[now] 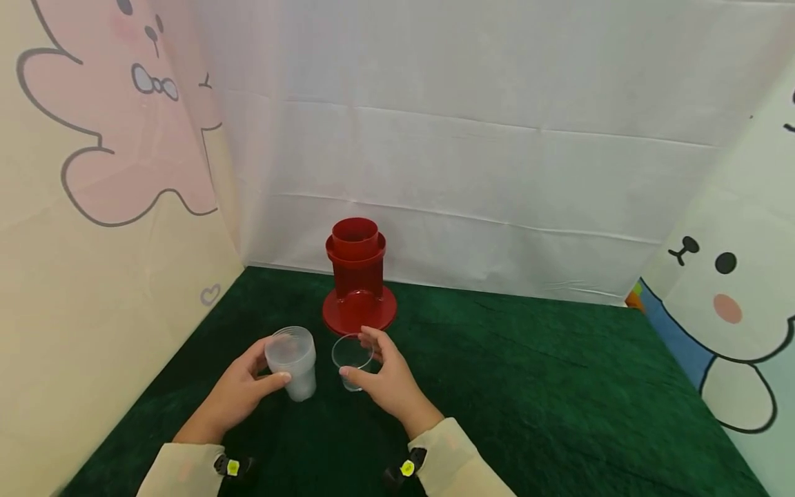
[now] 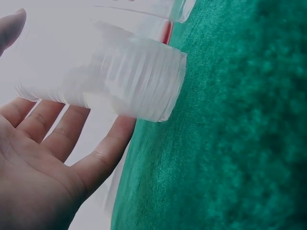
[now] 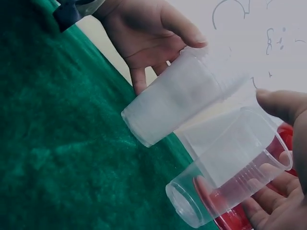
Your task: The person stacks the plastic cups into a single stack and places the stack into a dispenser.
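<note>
My left hand (image 1: 239, 392) grips a stack of frosted plastic cups (image 1: 300, 369), its thumb on the near side and fingers around the far side. Ribbed walls of the nested cups (image 2: 144, 79) fill the left wrist view, mouth up and slightly tilted. Just to the right, my right hand (image 1: 397, 382) holds a single clear plastic cup (image 3: 225, 167) near its rim, between thumb and fingers. The two sets of cups are side by side, a small gap apart. Whether their bases touch the cloth, I cannot tell.
Behind the cups stands a red plastic holder (image 1: 358, 279) with a round base and an open tube top. Dark green cloth (image 1: 528, 386) covers the table. A white sheet (image 1: 466, 159) hangs at the back, with cartoon-printed sheets on both sides.
</note>
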Motion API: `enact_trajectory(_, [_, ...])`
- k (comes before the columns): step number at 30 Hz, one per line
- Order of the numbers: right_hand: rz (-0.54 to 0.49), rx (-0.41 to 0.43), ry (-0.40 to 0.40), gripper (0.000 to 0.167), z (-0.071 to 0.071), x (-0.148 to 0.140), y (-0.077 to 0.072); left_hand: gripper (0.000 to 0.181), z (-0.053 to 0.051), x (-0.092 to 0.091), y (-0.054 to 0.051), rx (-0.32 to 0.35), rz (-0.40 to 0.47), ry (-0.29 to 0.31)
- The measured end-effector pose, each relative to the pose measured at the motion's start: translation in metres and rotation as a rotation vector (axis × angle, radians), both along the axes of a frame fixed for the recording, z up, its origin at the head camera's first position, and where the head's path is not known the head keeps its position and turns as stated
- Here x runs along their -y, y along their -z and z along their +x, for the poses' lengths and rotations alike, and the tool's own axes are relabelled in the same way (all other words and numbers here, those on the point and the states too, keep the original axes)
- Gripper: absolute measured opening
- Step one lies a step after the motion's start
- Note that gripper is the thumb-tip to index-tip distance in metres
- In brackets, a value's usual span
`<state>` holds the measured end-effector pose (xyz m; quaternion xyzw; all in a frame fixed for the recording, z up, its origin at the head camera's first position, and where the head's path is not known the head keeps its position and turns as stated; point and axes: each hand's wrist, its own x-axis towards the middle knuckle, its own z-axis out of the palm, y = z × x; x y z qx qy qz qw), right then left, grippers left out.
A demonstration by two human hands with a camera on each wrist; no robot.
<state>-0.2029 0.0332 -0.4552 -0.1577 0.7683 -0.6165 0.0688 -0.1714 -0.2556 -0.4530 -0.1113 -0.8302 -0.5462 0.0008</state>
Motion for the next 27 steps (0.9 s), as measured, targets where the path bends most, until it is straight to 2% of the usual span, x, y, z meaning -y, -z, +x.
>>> enact_trajectory(5, [0.002,-0.014,0.012,0.068,-0.0005,0.0001,0.0022,0.063,0.0007,0.0007,-0.0023,0.005,-0.003,-0.002])
enact_trajectory(14, [-0.006,-0.005,0.013,0.071,-0.0028,-0.0008,0.0060,0.064,0.0015,-0.0007,-0.0042,0.018,0.002,0.002])
enact_trajectory(19, [-0.020,0.014,-0.001,0.072,-0.0032,-0.0005,0.0054,0.064,0.0011,0.0001,-0.0030,0.013,0.000,0.008])
enact_trajectory(27, [-0.034,0.033,-0.009,0.070,-0.0022,0.0000,0.0037,0.065,-0.0012,0.0027,0.0015,0.047,0.005,0.013])
